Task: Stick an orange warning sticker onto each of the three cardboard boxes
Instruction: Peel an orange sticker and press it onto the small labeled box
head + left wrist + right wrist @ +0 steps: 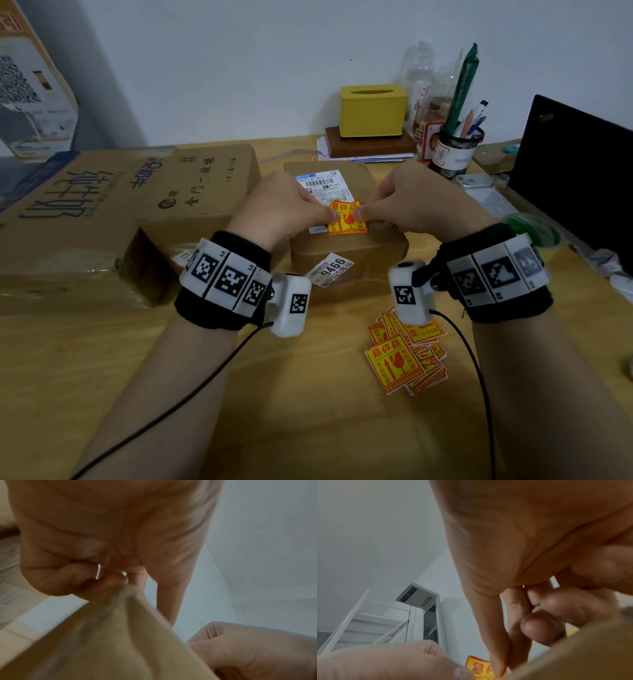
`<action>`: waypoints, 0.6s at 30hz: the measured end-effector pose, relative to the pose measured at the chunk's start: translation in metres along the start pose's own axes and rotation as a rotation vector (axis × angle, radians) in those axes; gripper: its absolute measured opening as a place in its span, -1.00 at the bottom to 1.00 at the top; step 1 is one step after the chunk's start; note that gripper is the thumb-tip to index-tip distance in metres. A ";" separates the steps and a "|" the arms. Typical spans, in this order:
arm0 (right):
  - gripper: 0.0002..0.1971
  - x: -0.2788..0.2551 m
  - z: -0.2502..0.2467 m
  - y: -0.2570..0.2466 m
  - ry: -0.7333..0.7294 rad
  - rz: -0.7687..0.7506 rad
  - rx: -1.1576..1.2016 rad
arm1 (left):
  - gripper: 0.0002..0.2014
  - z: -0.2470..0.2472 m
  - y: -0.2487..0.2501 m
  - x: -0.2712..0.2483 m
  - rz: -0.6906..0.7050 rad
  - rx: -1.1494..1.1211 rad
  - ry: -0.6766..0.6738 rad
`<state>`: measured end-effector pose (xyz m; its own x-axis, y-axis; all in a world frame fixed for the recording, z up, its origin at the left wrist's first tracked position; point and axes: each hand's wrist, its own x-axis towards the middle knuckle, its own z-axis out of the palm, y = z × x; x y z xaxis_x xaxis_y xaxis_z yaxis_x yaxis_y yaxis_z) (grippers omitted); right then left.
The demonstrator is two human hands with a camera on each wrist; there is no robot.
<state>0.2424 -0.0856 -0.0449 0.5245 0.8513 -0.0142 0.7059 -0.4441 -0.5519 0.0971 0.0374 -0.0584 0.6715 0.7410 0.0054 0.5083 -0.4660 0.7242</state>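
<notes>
bare tabletop (274, 394) near the body; loose stickers (407, 353) right, big carton (102, 212) left, small box (346, 246) ahead

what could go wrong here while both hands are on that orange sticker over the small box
1. The orange sticker looks wavy between the left hand and right hand; it may crease or stick to itself.
2. It hangs over the white shipping label on the small box, so pressing down here would likely cover the barcodes.
3. The sticker pile lies under the right wrist; a dropped forearm or the cable could scatter it.
</notes>
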 end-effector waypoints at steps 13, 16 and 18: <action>-0.71 -0.001 0.003 -0.004 -0.005 0.025 -0.031 | -0.85 0.002 0.001 -0.001 0.004 0.020 0.007; -0.73 -0.001 0.002 -0.004 -0.021 0.020 -0.029 | -0.86 0.001 0.000 0.000 0.005 0.027 0.005; -0.78 -0.001 0.002 -0.005 -0.033 0.028 -0.018 | -0.85 0.002 -0.001 0.000 0.009 0.023 0.007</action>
<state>0.2376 -0.0842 -0.0439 0.5278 0.8474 -0.0572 0.7001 -0.4722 -0.5356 0.0981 0.0370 -0.0603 0.6725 0.7400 0.0163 0.5146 -0.4832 0.7083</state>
